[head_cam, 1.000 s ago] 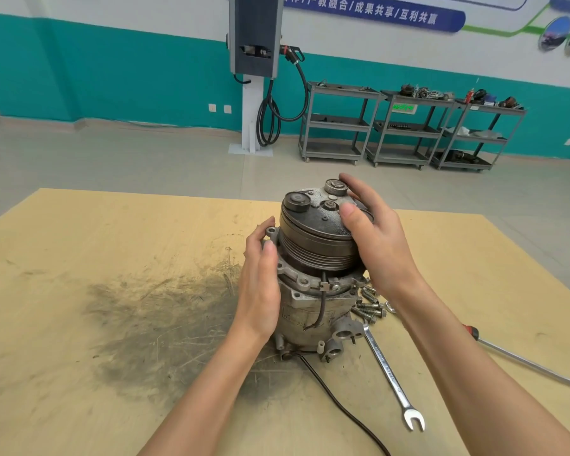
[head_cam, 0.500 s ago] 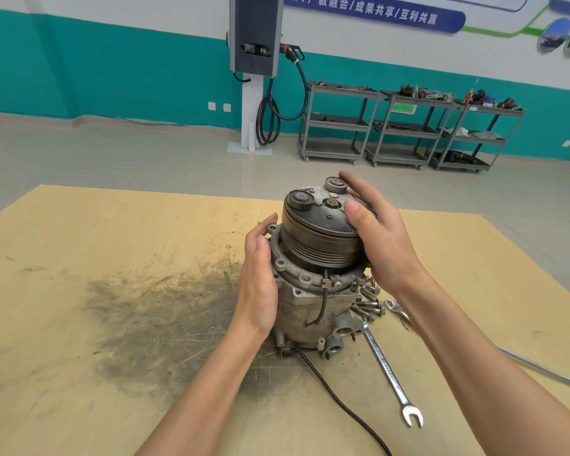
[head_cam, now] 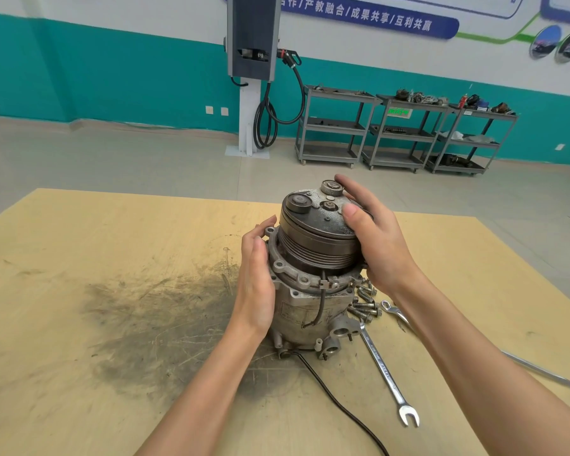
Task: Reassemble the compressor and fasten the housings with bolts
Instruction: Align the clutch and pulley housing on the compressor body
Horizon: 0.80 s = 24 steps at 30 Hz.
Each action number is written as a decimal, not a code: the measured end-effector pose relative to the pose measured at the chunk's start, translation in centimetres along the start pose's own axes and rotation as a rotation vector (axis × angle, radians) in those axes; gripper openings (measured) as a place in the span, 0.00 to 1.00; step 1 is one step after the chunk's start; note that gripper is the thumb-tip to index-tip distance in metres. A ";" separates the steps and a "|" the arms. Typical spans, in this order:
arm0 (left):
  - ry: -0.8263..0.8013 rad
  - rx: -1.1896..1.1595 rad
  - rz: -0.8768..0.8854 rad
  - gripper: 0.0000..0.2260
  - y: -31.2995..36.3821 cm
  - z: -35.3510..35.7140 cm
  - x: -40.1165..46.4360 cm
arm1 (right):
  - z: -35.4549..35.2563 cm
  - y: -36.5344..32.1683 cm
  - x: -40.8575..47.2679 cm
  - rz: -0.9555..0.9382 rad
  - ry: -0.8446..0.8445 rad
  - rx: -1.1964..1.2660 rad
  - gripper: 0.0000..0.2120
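On the far wall, a blue banner [head_cam: 369, 18] reads "产教融合/成果共享/互利共赢".

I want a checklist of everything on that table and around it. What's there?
Surface: yellow wooden table with a dark greasy smear.
Job's things: compressor standing upright, pulley end up; loose bolts lie beside it, not yet fitted.
Clutter: wrench, a second wrench and a long metal tool on the table.
Grips: left hand rests flat against the housing; right hand curls round the pulley.
Cables: black wire runs from the compressor base toward the near table edge.
Surroundings: grey shelf carts, a charging post with hose, teal wall.
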<state>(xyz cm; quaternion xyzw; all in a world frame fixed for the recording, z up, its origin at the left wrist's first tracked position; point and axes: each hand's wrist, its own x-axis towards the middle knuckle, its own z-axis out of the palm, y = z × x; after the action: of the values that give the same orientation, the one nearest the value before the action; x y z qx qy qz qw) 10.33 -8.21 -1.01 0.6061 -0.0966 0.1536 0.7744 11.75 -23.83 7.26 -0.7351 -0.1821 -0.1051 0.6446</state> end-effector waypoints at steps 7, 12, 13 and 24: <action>0.051 0.091 0.048 0.23 0.1 0.1 0.0 | -0.2 0.1 0.1 0.003 -0.021 0.028 0.29; 0.052 0.147 0.065 0.23 0.3 0.1 0.0 | -0.2 0.1 0.1 0.000 -0.026 0.041 0.29; 0.041 0.148 0.060 0.24 0.3 0.1 0.0 | -0.2 0.1 0.1 0.002 -0.030 0.042 0.29; -0.296 0.329 -0.041 0.48 4.2 -3.5 1.7 | -3.4 -4.8 1.9 -0.019 -0.421 -0.601 0.58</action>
<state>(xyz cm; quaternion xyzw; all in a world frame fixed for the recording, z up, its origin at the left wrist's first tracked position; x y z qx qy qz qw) 10.32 -3.71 2.51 0.7420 -0.1705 0.0608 0.6455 11.76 -26.41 12.88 -0.8954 -0.2786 -0.0064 0.3472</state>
